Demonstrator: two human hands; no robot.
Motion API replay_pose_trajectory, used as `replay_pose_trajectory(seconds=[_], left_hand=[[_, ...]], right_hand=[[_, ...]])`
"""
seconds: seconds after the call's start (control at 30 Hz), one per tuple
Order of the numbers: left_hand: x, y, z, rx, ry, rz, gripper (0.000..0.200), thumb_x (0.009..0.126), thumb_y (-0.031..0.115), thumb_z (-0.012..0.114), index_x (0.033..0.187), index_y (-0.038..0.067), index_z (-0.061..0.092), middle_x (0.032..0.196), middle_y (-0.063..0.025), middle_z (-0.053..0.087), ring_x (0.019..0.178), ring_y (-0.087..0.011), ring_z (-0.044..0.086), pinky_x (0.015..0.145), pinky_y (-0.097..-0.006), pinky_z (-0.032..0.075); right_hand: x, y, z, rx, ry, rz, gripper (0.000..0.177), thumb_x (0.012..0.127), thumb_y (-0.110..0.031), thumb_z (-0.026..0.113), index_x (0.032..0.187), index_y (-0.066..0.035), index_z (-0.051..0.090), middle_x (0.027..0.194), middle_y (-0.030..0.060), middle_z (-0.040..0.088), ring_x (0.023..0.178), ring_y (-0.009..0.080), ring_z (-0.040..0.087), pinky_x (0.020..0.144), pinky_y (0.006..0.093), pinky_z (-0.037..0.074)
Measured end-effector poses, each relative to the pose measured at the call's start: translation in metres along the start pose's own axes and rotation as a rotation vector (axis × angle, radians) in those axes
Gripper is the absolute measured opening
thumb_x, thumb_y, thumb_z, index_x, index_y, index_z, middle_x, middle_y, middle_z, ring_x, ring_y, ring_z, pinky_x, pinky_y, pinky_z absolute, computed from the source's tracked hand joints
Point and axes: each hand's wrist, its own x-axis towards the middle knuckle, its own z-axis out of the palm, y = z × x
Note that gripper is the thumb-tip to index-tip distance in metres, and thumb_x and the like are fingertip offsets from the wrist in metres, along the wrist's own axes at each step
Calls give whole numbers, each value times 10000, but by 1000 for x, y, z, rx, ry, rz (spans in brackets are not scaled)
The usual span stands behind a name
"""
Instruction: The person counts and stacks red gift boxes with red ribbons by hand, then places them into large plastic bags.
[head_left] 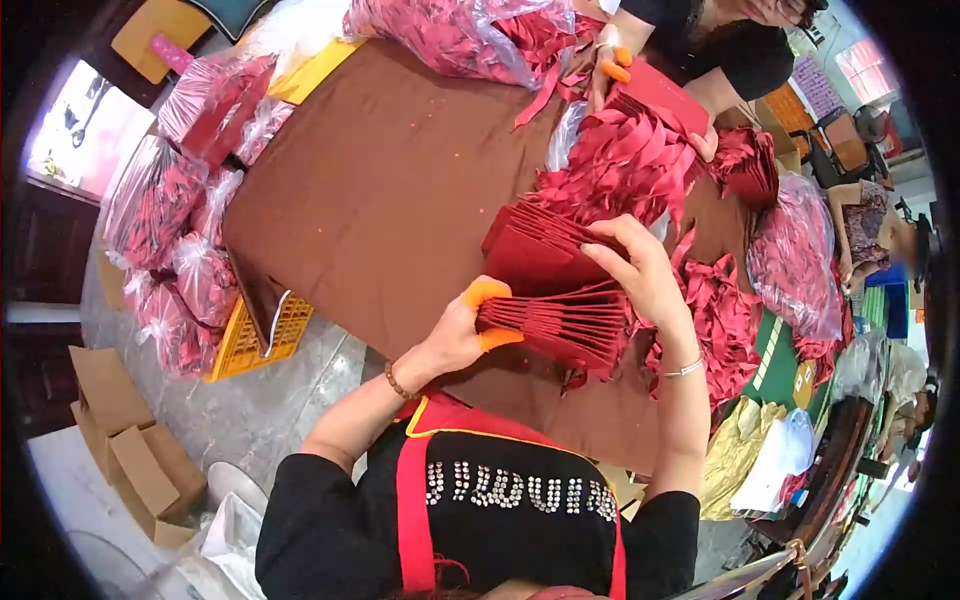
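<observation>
My left hand (466,325), with orange covers on its fingers, grips one end of a fanned stack of flat red pieces (570,325) that look like folded paper bags. My right hand (640,268) is raised over the stack's right side, its thumb and fingers curved and apart, with nothing visible between them. Just behind the held stack lies a second stack of red pieces (530,245) on the brown-covered table (380,190). Red ribbons (625,165) are heaped beyond it, and more loose ribbons (725,320) lie to the right of my right wrist.
Across the table, another person's hand (610,70) with orange finger covers is at a red piece (660,95). Plastic bags of red goods (150,200) are piled at the left by a yellow crate (262,335). Cardboard boxes (140,455) stand on the floor.
</observation>
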Motion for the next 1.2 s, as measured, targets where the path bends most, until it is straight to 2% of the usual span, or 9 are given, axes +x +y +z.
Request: replay_pose_trajectory(seconds=[0.23, 0.37, 0.5, 0.57, 0.67, 0.83, 0.93, 1.07, 1.2], left_hand=[[3, 10, -3, 78, -280, 351, 378, 684, 8, 753, 980, 31, 518, 952, -68, 532, 856, -158, 531, 780, -279, 432], [7, 16, -20, -194, -309, 88, 411, 687, 3, 749, 1031, 33, 527, 977, -48, 538, 897, -130, 518, 808, -272, 423], [25, 12, -18, -226, -260, 39, 444, 653, -26, 752, 1030, 33, 524, 1006, -50, 519, 922, -148, 519, 819, -263, 418], [30, 9, -13, 78, -45, 302, 472, 622, -31, 757, 1027, 41, 526, 1116, -81, 456, 1021, -183, 479, 882, -286, 396], [33, 2, -9, 228, 39, 402, 491, 634, 76, 782, 1065, 74, 546, 1259, -137, 371, 1178, -279, 379, 983, -366, 334], [36, -9, -3, 156, -3, 345, 729, 651, 1, 749, 1270, 80, 371, 1392, -140, 249, 1308, -273, 247, 1079, -381, 210], [40, -14, 4, -125, 26, 432, 759, 672, -5, 743, 1301, 86, 327, 1380, -141, 265, 1287, -260, 285, 1062, -376, 253], [40, -16, 5, -452, 30, 279, 788, 665, 17, 769, 1303, 59, 308, 1332, -128, 340, 1226, -224, 372, 1024, -353, 319], [49, -11, -11, 93, -110, 46, 834, 599, 59, 830, 1264, 14, 329, 1191, -84, 487, 1103, -155, 472, 962, -320, 388]], right_hand=[[1, 4, 0, 34, 0, 0, 243, 820, -162, 628, 1000, -2, 594, 893, 93, 567, 862, 213, 544, 775, 290, 419], [0, 2, -4, 131, -79, 59, 252, 810, -184, 640, 986, -8, 605, 906, 97, 581, 871, 226, 555, 773, 307, 428], [1, 5, -3, 126, -73, 52, 249, 806, -181, 646, 978, -6, 609, 901, 90, 580, 863, 211, 555, 764, 305, 430], [0, 7, -3, 139, -64, 34, 235, 813, -140, 638, 995, 5, 597, 890, 62, 558, 853, 159, 530, 769, 268, 410], [2, 5, -6, 136, -119, 78, 237, 814, -145, 637, 994, 6, 598, 900, 63, 559, 863, 157, 531, 773, 267, 411], [2, 6, -3, 217, -101, 133, 261, 820, -155, 635, 1019, 5, 585, 902, 46, 524, 859, 140, 508, 767, 250, 395], [-1, 5, 0, 273, -84, 150, 264, 823, -165, 635, 1016, 7, 584, 898, 38, 513, 855, 132, 499, 764, 245, 390], [-4, 7, 2, 292, -93, 165, 253, 829, -165, 626, 1014, 3, 582, 899, 36, 503, 856, 123, 495, 767, 246, 389], [-3, 8, 2, 340, -125, 197, 245, 849, -167, 604, 1026, 0, 579, 904, 22, 500, 874, 107, 497, 793, 240, 392]])
